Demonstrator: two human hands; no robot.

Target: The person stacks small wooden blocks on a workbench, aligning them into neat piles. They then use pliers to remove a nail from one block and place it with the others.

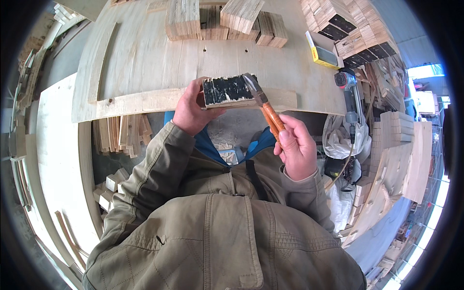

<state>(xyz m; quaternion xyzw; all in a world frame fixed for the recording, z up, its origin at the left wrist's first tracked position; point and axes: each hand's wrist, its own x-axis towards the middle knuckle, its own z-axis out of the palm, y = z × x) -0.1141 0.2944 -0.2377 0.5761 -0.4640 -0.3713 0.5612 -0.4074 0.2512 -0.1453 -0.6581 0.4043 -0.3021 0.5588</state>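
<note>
My left hand (190, 109) grips a wooden block (229, 93) by its left end, just above the near edge of the workbench. The block's upward face is black, with pale chipped patches and splintered edges. In my right hand (298, 146) is a pair of pincers (270, 114) with orange handles. Their metal jaws rest at the right end of the black face; whether they bite on anything there is too small to tell. The fingers of my right hand wrap round the lower handles.
A plywood workbench (145, 63) spans the front, with a wooden strip (145, 101) along its near edge. Stacked blocks (183, 20) stand at the back, more (367, 34) at the far right. Right of the bench are a yellow box (325, 56) and a power tool (349, 89).
</note>
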